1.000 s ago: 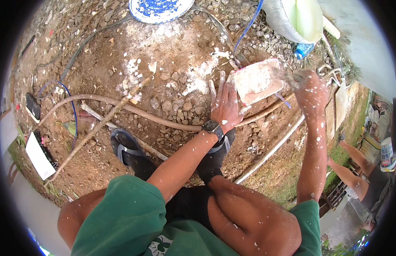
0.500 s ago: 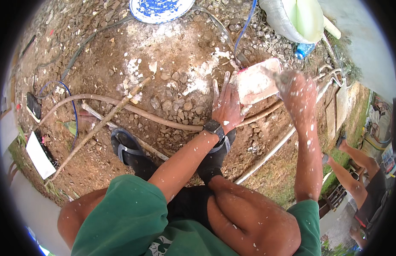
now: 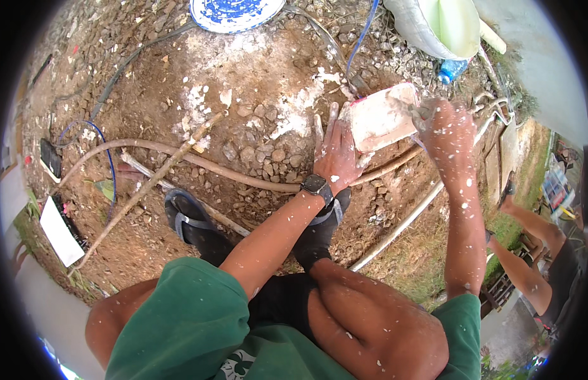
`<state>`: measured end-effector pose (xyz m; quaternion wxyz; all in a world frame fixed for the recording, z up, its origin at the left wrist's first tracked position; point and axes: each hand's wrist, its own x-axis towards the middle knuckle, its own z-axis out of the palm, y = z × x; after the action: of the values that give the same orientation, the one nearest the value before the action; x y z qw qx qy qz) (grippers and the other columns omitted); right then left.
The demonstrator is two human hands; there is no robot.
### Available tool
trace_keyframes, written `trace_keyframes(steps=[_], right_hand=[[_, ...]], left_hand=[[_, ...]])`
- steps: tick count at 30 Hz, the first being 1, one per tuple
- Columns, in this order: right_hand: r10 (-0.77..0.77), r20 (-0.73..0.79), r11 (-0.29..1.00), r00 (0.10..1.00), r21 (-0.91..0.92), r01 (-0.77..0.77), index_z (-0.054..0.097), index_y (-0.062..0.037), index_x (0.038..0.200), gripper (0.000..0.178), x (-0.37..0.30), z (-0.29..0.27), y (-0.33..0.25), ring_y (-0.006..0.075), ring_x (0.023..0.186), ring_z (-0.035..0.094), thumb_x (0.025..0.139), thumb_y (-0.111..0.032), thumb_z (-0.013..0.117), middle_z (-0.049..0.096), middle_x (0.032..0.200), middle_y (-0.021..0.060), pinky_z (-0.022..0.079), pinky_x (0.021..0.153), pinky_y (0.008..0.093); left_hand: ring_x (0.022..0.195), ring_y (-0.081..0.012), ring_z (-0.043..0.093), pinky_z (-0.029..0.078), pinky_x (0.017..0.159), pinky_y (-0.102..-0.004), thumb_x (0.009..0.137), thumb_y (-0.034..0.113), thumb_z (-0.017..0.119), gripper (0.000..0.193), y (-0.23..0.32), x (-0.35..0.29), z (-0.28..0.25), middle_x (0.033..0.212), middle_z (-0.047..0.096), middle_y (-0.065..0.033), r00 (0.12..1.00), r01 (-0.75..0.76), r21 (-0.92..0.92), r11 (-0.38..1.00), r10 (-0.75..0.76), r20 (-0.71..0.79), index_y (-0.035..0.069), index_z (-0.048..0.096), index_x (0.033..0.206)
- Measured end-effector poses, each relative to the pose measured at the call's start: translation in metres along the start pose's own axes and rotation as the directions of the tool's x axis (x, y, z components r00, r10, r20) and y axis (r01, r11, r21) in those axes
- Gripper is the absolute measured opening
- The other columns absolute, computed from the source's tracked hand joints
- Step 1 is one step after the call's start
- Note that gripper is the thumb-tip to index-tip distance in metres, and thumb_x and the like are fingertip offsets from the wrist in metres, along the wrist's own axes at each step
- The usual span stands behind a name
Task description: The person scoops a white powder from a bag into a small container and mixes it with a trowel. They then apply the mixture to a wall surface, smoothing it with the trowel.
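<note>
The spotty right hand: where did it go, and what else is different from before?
The white-spotted right hand moved left toward the pale, red-edged rectangular tub, then partly back right, its grip kept on a blurred greyish tool. A co-worker's legs at far right shifted. Nothing was visibly taken or let go. The left hand stayed at the tub's left edge; the round blue-and-white plate stayed put.

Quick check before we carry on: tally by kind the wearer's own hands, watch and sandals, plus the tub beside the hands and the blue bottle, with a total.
Hands: 2 (left hand, right hand)
Watch: 1
Sandals: 2 (left sandal, right sandal)
Tub: 1
Blue bottle: 1
Total: 7
</note>
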<state>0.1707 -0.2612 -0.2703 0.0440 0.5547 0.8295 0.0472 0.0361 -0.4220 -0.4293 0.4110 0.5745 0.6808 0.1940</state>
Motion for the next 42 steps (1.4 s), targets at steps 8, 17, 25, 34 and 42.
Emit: trace_keyframes(steps=[8,17,25,34,42], right_hand=[[-0.183,0.085,0.982,0.979,0.066,0.177,0.074,-0.0140,0.090,0.019,-0.014,-0.018,-0.032,0.0292,0.069,0.070,0.085,-0.032,0.079,0.070,0.074,0.0093,0.057,0.067,0.0434],[-0.148,0.184,0.986,0.972,0.098,0.132,0.081,-0.0087,0.095,0.028,-0.023,-0.034,-0.045,0.0227,0.078,0.076,0.087,-0.035,0.080,0.079,0.096,0.0104,0.061,0.077,0.0350],[-0.104,0.289,0.993,0.952,0.081,0.084,0.079,-0.0084,0.101,0.027,-0.022,-0.044,-0.054,0.0237,0.082,0.075,0.085,-0.030,0.081,0.078,0.090,0.0105,0.060,0.082,0.0376],[-0.091,0.262,0.990,0.961,0.133,0.057,0.078,-0.0045,0.104,0.032,-0.022,-0.039,-0.051,0.0198,0.077,0.077,0.090,-0.034,0.079,0.079,0.093,0.0091,0.062,0.076,0.0363],[0.169,0.185,0.968,0.968,0.155,-0.199,0.077,-0.0043,0.101,0.033,-0.025,-0.037,-0.019,0.0227,0.081,0.076,0.088,-0.035,0.079,0.077,0.089,0.0111,0.060,0.077,0.0381]], left_hand=[[0.154,-0.0381,0.022,0.020,0.122,-0.0616,0.078,0.044,0.082,0.105,-0.006,0.001,0.011,0.159,0.030,-0.0264,0.998,-0.010,-0.023,1.000,0.008,-0.061,-0.004,0.029,0.155],[0.153,-0.0383,0.024,0.021,0.123,-0.0579,0.078,0.043,0.082,0.104,-0.008,0.002,0.009,0.158,0.033,-0.0271,0.997,-0.013,-0.097,0.995,0.005,-0.082,-0.006,0.031,0.154],[0.152,-0.0402,0.025,0.018,0.125,-0.0549,0.078,0.040,0.083,0.101,-0.006,0.002,0.009,0.158,0.034,-0.0267,0.990,-0.021,-0.219,0.976,-0.010,-0.140,-0.006,0.034,0.152],[0.153,-0.0390,0.024,0.020,0.124,-0.0553,0.079,0.041,0.082,0.100,-0.008,0.003,0.012,0.158,0.033,-0.0261,0.999,0.040,-0.038,0.998,-0.041,-0.024,-0.005,0.032,0.153],[0.153,-0.0386,0.025,0.019,0.122,-0.0624,0.079,0.040,0.082,0.100,-0.009,0.002,0.013,0.158,0.034,-0.0257,0.989,-0.032,-0.166,0.986,0.007,-0.148,-0.003,0.031,0.153]])
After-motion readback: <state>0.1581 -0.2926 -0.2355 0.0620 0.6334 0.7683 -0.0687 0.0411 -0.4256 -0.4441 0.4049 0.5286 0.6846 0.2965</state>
